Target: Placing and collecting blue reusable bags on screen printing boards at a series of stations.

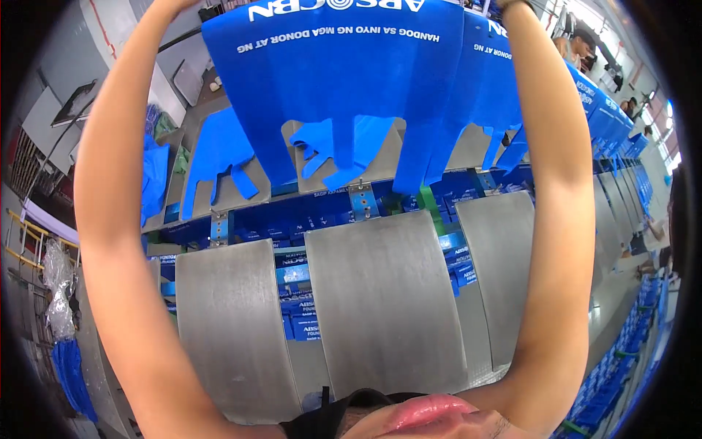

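Both of my arms are raised toward the top edge of the head view. My left hand is only partly in the picture, near the upper left corner of a blue fabric bag; its fingers are cut off. At the upper right, only the edge of my right hand shows, above a dark wristband. Whether either hand grips the bag cannot be seen. The bag hangs upside down with white print, its handle strips pointing down. A second blue bag hangs beside it, partly behind my right forearm.
Curved grey metal panels stand in a row before me. More blue bags lie on the far panels. Folded blue bags are stacked beneath. Other people are at the far right. A yellow rail stands at left.
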The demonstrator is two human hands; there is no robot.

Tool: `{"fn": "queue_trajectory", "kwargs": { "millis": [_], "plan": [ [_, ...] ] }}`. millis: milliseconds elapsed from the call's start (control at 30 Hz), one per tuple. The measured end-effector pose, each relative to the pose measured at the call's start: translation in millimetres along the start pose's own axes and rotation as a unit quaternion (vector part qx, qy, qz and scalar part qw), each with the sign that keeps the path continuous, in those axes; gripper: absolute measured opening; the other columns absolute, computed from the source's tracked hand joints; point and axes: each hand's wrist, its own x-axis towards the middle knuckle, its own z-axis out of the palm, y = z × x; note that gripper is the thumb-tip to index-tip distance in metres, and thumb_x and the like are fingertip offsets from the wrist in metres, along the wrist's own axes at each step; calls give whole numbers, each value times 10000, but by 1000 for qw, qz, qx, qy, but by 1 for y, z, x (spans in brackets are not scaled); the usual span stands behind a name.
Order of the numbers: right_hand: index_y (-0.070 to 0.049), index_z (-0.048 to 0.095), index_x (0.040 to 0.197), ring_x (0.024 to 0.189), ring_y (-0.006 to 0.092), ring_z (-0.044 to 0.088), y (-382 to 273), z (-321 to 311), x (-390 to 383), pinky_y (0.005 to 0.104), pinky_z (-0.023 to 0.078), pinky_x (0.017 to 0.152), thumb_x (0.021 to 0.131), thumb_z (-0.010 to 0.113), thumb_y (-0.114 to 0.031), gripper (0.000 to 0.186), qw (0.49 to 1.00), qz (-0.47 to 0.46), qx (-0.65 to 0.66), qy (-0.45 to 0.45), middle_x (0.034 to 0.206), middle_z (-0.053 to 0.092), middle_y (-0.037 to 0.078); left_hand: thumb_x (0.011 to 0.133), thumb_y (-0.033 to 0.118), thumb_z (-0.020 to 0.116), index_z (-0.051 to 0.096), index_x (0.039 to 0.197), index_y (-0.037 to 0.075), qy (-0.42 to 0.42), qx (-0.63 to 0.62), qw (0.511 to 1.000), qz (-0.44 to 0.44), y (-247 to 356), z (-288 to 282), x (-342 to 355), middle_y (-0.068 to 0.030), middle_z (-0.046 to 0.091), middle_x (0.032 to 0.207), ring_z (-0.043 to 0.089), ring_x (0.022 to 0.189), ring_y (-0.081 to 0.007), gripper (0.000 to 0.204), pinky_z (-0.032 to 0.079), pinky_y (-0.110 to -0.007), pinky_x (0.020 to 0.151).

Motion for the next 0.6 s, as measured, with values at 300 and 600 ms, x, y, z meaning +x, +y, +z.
{"fn": "queue_trajectory", "kwargs": {
  "millis": [300,600],
  "plan": [
    [-26,660,882,758,181,646,-95,36,-375,295,519,675,887,603,-27,58,980,-161,102,-50,845,669,82,805,20,656,662,1020,46,-205,94,949,-220,161,-95,-623,-149,657,881,628,804,-313,217,483,-406,705],
    [-84,583,1197,1012,331,601,-320,239,-700,421,505,840,928,591,-258,320,677,-272,285,-622,1084,605,134,854,92,646,650,1105,14,-143,-158,756,-619,418,-225,-852,-148,685,814,656,720,-192,263,517,-342,705]
  ]
}}
